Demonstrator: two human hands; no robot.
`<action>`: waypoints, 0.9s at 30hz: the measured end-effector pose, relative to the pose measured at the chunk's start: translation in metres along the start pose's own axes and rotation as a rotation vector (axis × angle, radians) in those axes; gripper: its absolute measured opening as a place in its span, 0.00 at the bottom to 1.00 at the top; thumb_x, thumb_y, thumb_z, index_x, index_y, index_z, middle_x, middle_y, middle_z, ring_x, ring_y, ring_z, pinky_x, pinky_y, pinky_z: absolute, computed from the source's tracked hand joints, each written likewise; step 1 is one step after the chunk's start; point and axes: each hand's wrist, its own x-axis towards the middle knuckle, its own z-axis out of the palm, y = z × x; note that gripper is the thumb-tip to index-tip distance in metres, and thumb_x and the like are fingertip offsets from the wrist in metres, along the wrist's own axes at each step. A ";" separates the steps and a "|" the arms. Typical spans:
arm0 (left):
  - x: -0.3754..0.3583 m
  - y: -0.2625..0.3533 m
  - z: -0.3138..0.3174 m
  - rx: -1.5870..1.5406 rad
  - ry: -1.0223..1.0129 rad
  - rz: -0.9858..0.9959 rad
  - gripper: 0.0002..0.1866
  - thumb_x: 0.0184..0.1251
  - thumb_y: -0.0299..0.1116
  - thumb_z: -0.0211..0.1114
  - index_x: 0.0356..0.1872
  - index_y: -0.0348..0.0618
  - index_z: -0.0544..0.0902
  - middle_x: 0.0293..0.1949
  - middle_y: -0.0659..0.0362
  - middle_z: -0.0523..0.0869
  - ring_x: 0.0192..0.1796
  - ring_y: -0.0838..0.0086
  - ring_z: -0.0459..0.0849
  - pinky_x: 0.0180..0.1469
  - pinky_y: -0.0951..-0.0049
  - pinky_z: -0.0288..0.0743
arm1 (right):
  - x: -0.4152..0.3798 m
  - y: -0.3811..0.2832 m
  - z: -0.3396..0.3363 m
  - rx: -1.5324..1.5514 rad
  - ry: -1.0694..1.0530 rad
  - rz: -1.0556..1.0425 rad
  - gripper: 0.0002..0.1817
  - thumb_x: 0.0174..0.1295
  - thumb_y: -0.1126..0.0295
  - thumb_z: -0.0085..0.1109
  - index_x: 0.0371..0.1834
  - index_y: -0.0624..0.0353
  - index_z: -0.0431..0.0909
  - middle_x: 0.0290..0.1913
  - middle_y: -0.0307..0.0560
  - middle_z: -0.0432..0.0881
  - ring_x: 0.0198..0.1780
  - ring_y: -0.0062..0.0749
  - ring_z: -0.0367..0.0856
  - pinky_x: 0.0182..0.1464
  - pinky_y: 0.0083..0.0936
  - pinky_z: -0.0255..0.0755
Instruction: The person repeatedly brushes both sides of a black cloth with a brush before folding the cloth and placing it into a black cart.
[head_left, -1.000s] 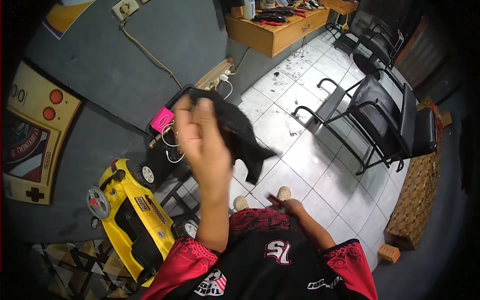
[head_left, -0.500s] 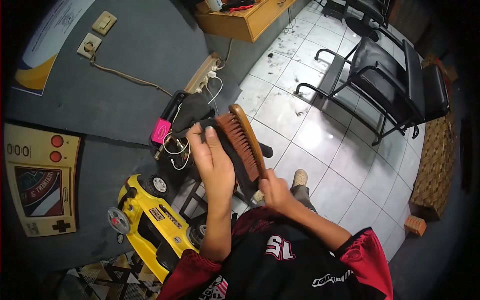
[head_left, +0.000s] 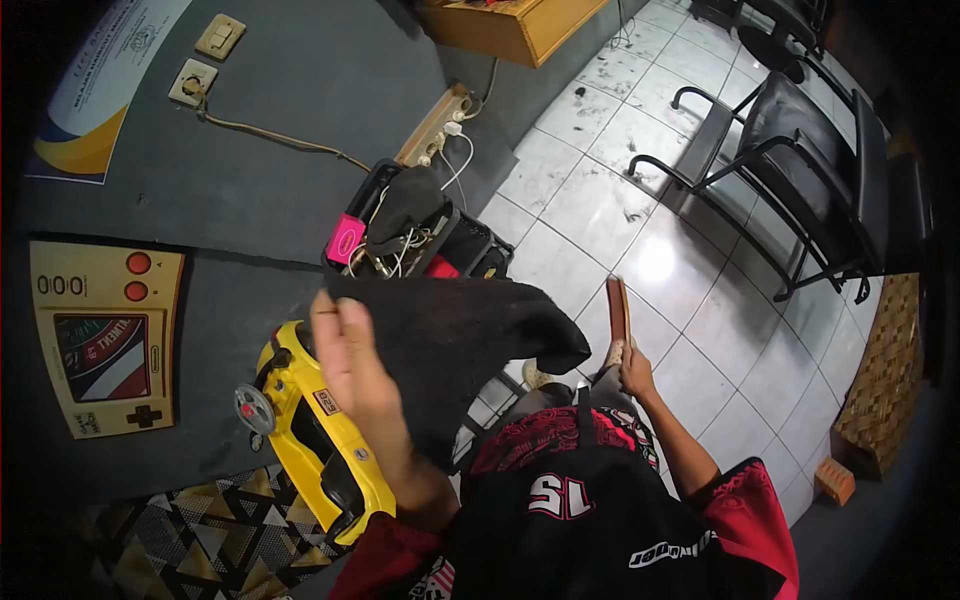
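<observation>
A dark cloth [head_left: 450, 335] hangs spread out from my left hand [head_left: 355, 355], which is closed on its upper left edge, with the thumb in front. Its far end reaches right in a narrow, rounded part. Off to the right, my right hand [head_left: 634, 370] grips the lower end of a wooden brush [head_left: 620, 315], held upright above the tiled floor and apart from the cloth. The brush is seen edge-on.
A yellow toy car [head_left: 335, 450] stands below my left hand. Behind the cloth is a black cart [head_left: 480, 245] with cables and a pink box [head_left: 346, 238]. Black chairs [head_left: 800, 130] stand on the right, near a woven box [head_left: 880, 385] and brick [head_left: 834, 481].
The brush has moved right, away from the cloth, with my right hand. My left hand has shifted left, and the cloth now hangs spread wide. The head view has shifted slightly.
</observation>
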 end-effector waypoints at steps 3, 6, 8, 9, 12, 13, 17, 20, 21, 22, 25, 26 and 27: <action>-0.016 -0.008 0.021 -0.316 -0.214 -0.201 0.11 0.71 0.32 0.49 0.51 0.39 0.69 0.40 0.64 0.74 0.42 0.85 0.71 0.49 0.86 0.63 | -0.029 -0.109 -0.076 0.557 0.126 -0.289 0.19 0.70 0.58 0.33 0.38 0.63 0.69 0.19 0.54 0.70 0.19 0.45 0.71 0.26 0.39 0.65; -0.030 -0.023 0.030 -0.382 -0.318 -0.288 0.11 0.71 0.31 0.47 0.51 0.40 0.68 0.40 0.63 0.75 0.40 0.85 0.71 0.46 0.86 0.65 | -0.076 -0.190 -0.136 0.682 -0.155 -0.439 0.15 0.69 0.61 0.37 0.44 0.63 0.67 0.20 0.58 0.72 0.22 0.48 0.74 0.25 0.37 0.64; -0.033 -0.027 0.031 -0.350 -0.309 -0.251 0.11 0.71 0.31 0.47 0.51 0.40 0.68 0.40 0.63 0.75 0.40 0.85 0.71 0.45 0.86 0.65 | -0.081 -0.202 -0.134 0.588 -0.249 -0.698 0.10 0.66 0.67 0.43 0.44 0.63 0.64 0.22 0.62 0.72 0.26 0.58 0.74 0.27 0.40 0.65; -0.033 -0.027 0.031 -0.324 -0.304 -0.206 0.12 0.71 0.31 0.47 0.51 0.40 0.68 0.40 0.63 0.75 0.39 0.85 0.71 0.44 0.86 0.66 | -0.081 -0.202 -0.128 0.533 -0.315 -0.766 0.09 0.65 0.70 0.46 0.43 0.63 0.63 0.23 0.64 0.73 0.28 0.61 0.74 0.28 0.42 0.66; -0.027 -0.015 0.022 -0.096 -0.014 -0.069 0.14 0.69 0.34 0.49 0.50 0.38 0.69 0.39 0.62 0.75 0.39 0.83 0.72 0.45 0.84 0.66 | -0.046 -0.150 -0.078 0.111 -0.337 -0.665 0.12 0.67 0.64 0.43 0.42 0.62 0.62 0.26 0.65 0.76 0.31 0.61 0.77 0.30 0.46 0.69; -0.025 -0.014 0.021 -0.228 0.127 -0.058 0.15 0.68 0.36 0.50 0.50 0.37 0.69 0.39 0.62 0.75 0.40 0.82 0.73 0.45 0.83 0.67 | -0.029 -0.127 -0.067 -0.142 -0.377 -0.550 0.14 0.68 0.61 0.41 0.44 0.62 0.63 0.26 0.64 0.77 0.31 0.60 0.78 0.30 0.46 0.71; -0.017 -0.014 -0.004 -0.155 0.090 -0.005 0.18 0.65 0.40 0.54 0.47 0.36 0.70 0.40 0.60 0.75 0.43 0.78 0.74 0.50 0.79 0.66 | 0.029 0.040 0.015 -0.179 -0.326 -0.367 0.23 0.69 0.53 0.36 0.42 0.65 0.70 0.25 0.64 0.79 0.24 0.53 0.80 0.24 0.43 0.71; -0.022 -0.025 -0.004 -0.207 0.036 -0.100 0.21 0.62 0.45 0.52 0.45 0.35 0.72 0.40 0.59 0.75 0.44 0.76 0.72 0.52 0.80 0.61 | 0.035 0.044 -0.018 0.080 -0.595 0.090 0.25 0.69 0.51 0.36 0.39 0.67 0.71 0.22 0.57 0.78 0.19 0.41 0.77 0.19 0.38 0.70; -0.023 -0.029 -0.005 -0.211 0.037 -0.101 0.21 0.62 0.45 0.52 0.45 0.35 0.72 0.40 0.59 0.75 0.44 0.76 0.72 0.52 0.80 0.61 | 0.026 0.010 -0.052 0.085 -0.535 0.155 0.26 0.69 0.51 0.36 0.32 0.67 0.70 0.19 0.46 0.73 0.15 0.31 0.71 0.16 0.31 0.65; -0.026 -0.033 -0.007 -0.301 -0.120 -0.141 0.22 0.65 0.44 0.50 0.48 0.35 0.70 0.44 0.58 0.75 0.47 0.75 0.73 0.54 0.78 0.62 | 0.019 -0.009 -0.071 0.204 -0.493 0.106 0.27 0.69 0.52 0.34 0.29 0.67 0.71 0.19 0.49 0.74 0.17 0.37 0.73 0.20 0.32 0.67; -0.039 -0.052 -0.005 -0.233 -0.163 -0.313 0.20 0.59 0.47 0.55 0.38 0.38 0.72 0.33 0.66 0.71 0.35 0.84 0.66 0.39 0.83 0.58 | -0.022 -0.095 -0.127 0.436 -0.191 -0.255 0.24 0.70 0.54 0.35 0.31 0.65 0.70 0.18 0.49 0.73 0.18 0.38 0.73 0.23 0.32 0.66; -0.042 -0.042 0.009 -0.327 -0.206 -0.323 0.17 0.59 0.45 0.58 0.33 0.40 0.72 0.30 0.68 0.69 0.32 0.84 0.64 0.35 0.83 0.55 | -0.038 -0.117 -0.136 0.503 -0.172 -0.350 0.21 0.69 0.56 0.36 0.34 0.64 0.70 0.19 0.50 0.72 0.19 0.39 0.73 0.23 0.32 0.66; -0.043 -0.033 0.018 -0.425 -0.251 -0.331 0.14 0.58 0.42 0.60 0.29 0.41 0.71 0.28 0.69 0.67 0.30 0.85 0.62 0.31 0.84 0.53 | -0.051 -0.136 -0.144 0.568 -0.149 -0.447 0.17 0.69 0.58 0.38 0.36 0.63 0.69 0.19 0.51 0.72 0.20 0.39 0.74 0.24 0.33 0.66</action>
